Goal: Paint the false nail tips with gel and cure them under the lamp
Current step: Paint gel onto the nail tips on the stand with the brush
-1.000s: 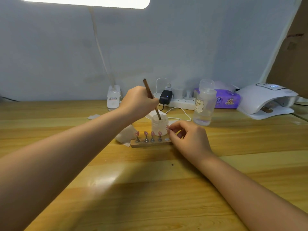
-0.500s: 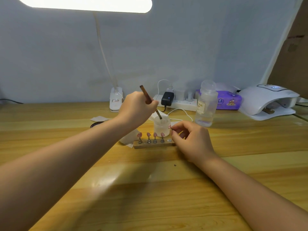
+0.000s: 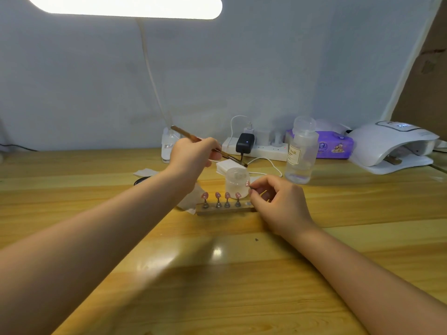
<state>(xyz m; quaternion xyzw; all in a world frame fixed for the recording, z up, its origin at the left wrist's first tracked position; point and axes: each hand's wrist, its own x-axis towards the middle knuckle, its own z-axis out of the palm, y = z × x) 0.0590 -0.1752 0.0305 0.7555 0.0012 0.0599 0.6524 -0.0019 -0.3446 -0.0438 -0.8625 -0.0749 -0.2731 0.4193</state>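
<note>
Lifted from the jar (image 3: 237,181), the brush (image 3: 208,145) now tilts above both hands.

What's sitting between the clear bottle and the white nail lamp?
In the head view, a purple wipes pack lies at the back between the clear bottle and the nail lamp.

nail tips (image 3: 247,183): 5 | brush (image 3: 208,146): 1 | jar (image 3: 237,181): 1 | bottle (image 3: 300,151): 1

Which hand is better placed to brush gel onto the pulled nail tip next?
Left hand: it grips the brown wooden brush, bristles above the small clear jar. The right hand pinches the pink nail tip.
</note>
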